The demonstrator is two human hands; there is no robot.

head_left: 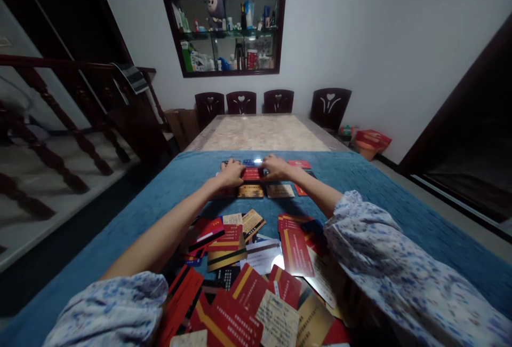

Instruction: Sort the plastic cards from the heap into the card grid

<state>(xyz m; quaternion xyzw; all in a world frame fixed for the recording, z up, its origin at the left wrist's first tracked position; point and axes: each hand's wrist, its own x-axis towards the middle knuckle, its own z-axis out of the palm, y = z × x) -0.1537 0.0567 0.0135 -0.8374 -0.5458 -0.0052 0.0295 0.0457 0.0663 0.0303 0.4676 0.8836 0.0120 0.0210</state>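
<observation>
Both hands are stretched out over rows of cards on the blue tablecloth [160,197]. Between them lies a red card [253,174]. At its left edge my left hand [231,173] has curled fingers, and from the right edge my right hand [275,168] grips it the same way. Just behind sits a blue card [252,163], with another red card [299,164] off to the right. In front are a gold card [250,191], a pale card [280,191] and an orange-red card [301,191]. My hands and forearms partly hide other cards.
Close to me spreads a loose, overlapping heap of red, gold and white cards [244,304]. Beyond the cloth, the bare stone-patterned tabletop [256,132] reaches towards several dark chairs [279,101]. A wooden railing [52,107] runs along the left.
</observation>
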